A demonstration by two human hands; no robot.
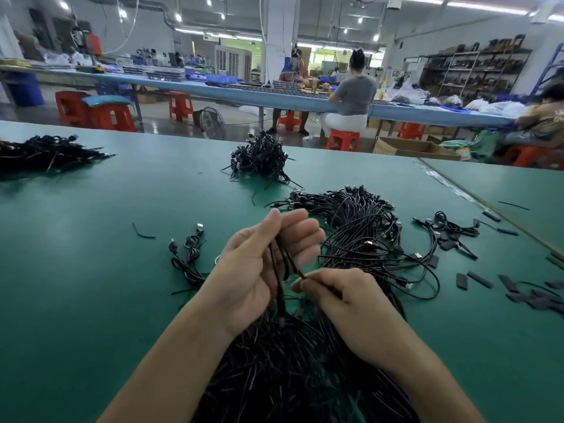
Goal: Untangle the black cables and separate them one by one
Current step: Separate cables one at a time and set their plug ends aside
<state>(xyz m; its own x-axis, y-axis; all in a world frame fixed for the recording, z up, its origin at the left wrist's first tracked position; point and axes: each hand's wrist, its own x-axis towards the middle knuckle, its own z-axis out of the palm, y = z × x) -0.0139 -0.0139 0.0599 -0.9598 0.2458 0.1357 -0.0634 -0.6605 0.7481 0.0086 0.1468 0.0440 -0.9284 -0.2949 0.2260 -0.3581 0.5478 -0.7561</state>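
A thick mass of black cables [283,370] lies on the green table [91,300] right in front of me, between my forearms. My left hand [259,261] is raised palm-up over it, fingers loosely curled round a few cable strands [279,270] that run down into the mass. My right hand [338,297] pinches one thin black strand just right of the left palm. A loose tangle of cables with USB plugs [360,227] spreads beyond my hands. One small coiled cable [189,257] lies alone to the left.
Two more black cable heaps sit farther back, one in the middle [259,157] and one at the far left [45,152]. Short black sleeve pieces [518,288] are scattered at the right. A table seam [476,199] runs diagonally on the right. People sit at a bench behind.
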